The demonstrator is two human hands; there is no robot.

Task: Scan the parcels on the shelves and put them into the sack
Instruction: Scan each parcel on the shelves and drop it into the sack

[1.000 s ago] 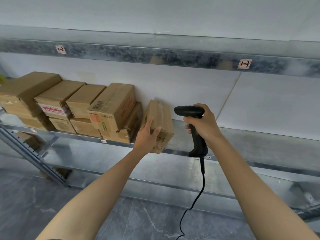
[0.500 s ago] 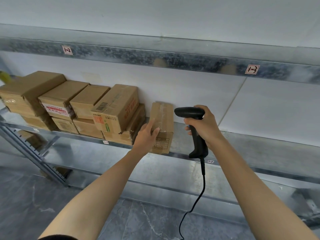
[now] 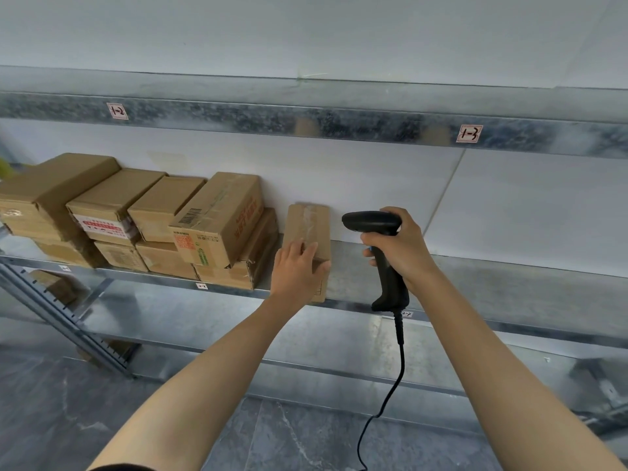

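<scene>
Cardboard, brown and taped along its top, the narrow parcel [image 3: 311,226] stands on the metal shelf [image 3: 475,280] with the stacked boxes [image 3: 217,219] just to its left, a slim gap between them. A second ago it leaned tilted toward that stack; now it stands squared up, its front face at the shelf's front lip. The left hand [image 3: 295,270] has shifted from the parcel's side onto its front: fingers lie over the top edge, and the thumb is hooked round the right front corner, clamped on it. To the parcel's right, the right hand [image 3: 404,253] is wrapped tight round the handle of the black scanner [image 3: 370,222] as before, its head pointing left at the parcel. The cable [image 3: 397,368] hangs below the shelf lip. Right of the parcel the shelf surface runs open past the scanner. The wall is close behind the parcel, and the upper shelf rim [image 3: 339,125] sits well above it.
</scene>
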